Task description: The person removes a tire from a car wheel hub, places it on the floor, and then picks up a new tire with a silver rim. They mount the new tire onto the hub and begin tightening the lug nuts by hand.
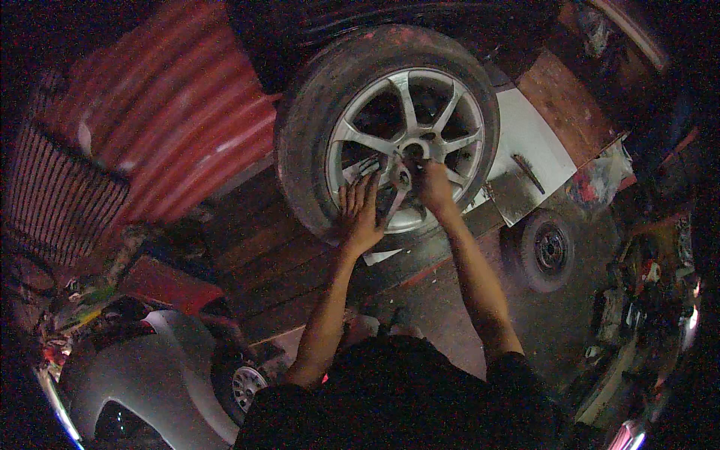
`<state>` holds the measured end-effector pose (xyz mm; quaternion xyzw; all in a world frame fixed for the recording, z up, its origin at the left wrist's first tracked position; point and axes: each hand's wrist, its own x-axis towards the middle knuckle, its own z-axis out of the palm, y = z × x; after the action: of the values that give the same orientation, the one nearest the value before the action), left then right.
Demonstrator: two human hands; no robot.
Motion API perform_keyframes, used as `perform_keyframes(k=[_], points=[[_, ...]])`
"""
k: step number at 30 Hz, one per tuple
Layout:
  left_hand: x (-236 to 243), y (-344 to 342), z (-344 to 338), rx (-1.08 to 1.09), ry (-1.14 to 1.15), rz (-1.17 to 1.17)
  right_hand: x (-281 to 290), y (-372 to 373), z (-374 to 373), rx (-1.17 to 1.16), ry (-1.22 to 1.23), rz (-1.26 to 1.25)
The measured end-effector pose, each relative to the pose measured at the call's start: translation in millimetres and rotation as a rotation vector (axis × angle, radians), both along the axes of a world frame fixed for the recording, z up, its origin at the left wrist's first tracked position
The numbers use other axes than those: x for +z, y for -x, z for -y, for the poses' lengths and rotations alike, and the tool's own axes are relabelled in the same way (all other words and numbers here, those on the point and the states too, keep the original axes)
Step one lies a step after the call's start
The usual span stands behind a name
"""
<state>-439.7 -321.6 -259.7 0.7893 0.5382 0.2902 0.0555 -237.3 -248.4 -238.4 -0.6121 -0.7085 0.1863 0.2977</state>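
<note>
A large car wheel with a silver multi-spoke alloy rim [406, 91] and a black tyre [307, 97] stands in front of me. My left hand [360, 214] lies with its fingers stretched out over the rim's lower left, near a spoke; nothing shows in its grip. Closed beside the hub, my right hand [433, 185] is just right of the centre. What its fingers hold, if anything, is hidden in the dark there. Around the hub [411, 154] the small parts are too dim to make out.
Red corrugated sheet [187, 127] stands at the left, above dark wooden boards [247, 247]. A white panel [529, 142] lies right of the wheel. Farther right is a smaller wheel [550, 250]. A grey car body panel [161, 375] fills the lower left.
</note>
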Motion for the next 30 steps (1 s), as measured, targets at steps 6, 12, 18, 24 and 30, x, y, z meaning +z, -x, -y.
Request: perform_keyframes(k=[6, 12, 18, 24, 30], points=[[-2, 10, 3, 0.036, 0.024, -0.021, 27, 4, 26, 0.090, -0.038, -0.073], [-6, 6, 2, 0.020, -0.022, 0.010, 6, 17, 26, 0.036, -0.111, -0.024], [-5, 1, 2, 0.016, -0.027, -0.021, -16, 26, 16, -0.051, -0.125, -0.090], [-8, 9, 4, 0.032, 0.009, -0.023, 40, 8, 15, 0.038, -0.072, -0.139], [-5, 5, 10, 0.029, 0.037, -0.033, -4, 6, 18, 0.038, -0.170, -0.098]])
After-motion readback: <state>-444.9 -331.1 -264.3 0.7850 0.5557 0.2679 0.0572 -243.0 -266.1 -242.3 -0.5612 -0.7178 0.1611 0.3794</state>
